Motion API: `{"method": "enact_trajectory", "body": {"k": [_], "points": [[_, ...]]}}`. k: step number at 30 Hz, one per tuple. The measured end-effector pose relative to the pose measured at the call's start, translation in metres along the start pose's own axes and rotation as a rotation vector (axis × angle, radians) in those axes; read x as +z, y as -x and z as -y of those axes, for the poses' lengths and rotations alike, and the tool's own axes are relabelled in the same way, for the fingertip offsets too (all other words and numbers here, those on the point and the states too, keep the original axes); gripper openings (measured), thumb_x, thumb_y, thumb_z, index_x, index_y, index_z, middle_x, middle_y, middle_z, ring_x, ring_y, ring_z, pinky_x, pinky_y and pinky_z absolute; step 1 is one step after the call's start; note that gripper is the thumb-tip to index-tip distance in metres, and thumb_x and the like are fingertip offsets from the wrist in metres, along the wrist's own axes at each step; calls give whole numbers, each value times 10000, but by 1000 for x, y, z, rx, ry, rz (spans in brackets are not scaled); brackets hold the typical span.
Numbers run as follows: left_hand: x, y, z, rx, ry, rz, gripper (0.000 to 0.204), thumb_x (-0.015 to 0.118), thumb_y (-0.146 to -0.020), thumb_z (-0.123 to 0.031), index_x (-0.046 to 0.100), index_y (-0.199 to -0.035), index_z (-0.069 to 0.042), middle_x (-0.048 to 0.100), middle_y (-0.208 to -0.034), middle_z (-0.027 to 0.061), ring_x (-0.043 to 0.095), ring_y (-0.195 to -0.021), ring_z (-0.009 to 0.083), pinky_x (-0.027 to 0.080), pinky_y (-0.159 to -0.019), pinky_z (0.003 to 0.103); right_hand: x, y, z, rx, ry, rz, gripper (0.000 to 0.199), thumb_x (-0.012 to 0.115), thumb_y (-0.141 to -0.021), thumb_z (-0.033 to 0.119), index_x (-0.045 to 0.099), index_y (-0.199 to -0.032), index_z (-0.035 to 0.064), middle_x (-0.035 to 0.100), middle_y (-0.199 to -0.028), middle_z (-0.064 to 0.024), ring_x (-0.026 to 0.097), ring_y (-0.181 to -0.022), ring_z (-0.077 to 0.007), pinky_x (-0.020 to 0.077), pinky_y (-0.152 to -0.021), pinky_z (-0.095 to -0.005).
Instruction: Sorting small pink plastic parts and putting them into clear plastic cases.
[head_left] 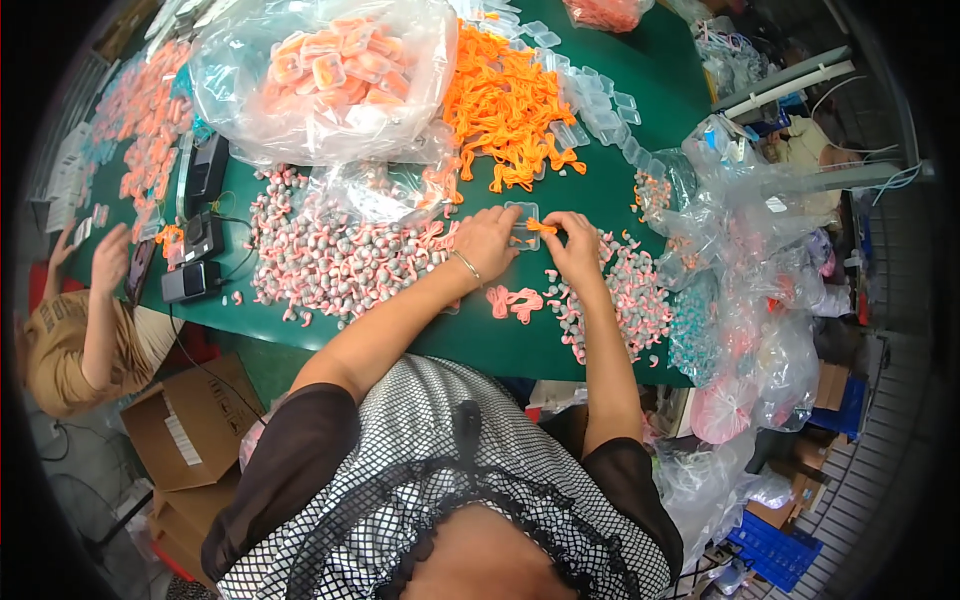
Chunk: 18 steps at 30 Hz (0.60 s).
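Pinching an orange cord piece [541, 227] over a small clear plastic case [523, 222], both hands together on the green table [620, 190].
Left hand [487, 240] fingers closed on the case; right hand [577, 247] fingertips gripping the cord. Orange cord heap [505, 105] at 12 o'clock; pink-grey earplug piles [330, 260] at 9 and 3.

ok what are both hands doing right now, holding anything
left hand: closed on the small clear plastic case, holding its edge
right hand: fingers pinched on an orange cord piece at the case

The person is wearing a black-and-white checked top [440, 470] with dark brown short sleeves [295, 450], and a thin silver bracelet [466, 266].
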<state>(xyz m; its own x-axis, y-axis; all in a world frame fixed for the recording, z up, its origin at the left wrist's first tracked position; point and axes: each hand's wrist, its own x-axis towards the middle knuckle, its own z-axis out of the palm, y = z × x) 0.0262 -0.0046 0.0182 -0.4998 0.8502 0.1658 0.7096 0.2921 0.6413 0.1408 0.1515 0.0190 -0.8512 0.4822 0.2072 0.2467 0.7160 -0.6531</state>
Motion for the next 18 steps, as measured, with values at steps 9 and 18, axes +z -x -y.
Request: {"method": "enact_trajectory", "body": {"k": [9,18], "points": [[1,-2,4,38,-6,20,492,745,-674,-175,532,-1112,-110,565,-963,77,558,-935,287,432,-751,403,6,1,16,-259,238,35,134,696,-726,121,650,-849,97,593,-935,-25,547,-936,-245,394,-799,-377],[1,-1,3,30,-62,43,473,756,-666,-192,544,-1078,-100,575,-957,54,566,-935,257,416,-742,399,11,-21,0,-106,287,9,219,685,-748,110,620,-956,92,586,-938,-68,561,-910,-264,429,-780,-399]]}}
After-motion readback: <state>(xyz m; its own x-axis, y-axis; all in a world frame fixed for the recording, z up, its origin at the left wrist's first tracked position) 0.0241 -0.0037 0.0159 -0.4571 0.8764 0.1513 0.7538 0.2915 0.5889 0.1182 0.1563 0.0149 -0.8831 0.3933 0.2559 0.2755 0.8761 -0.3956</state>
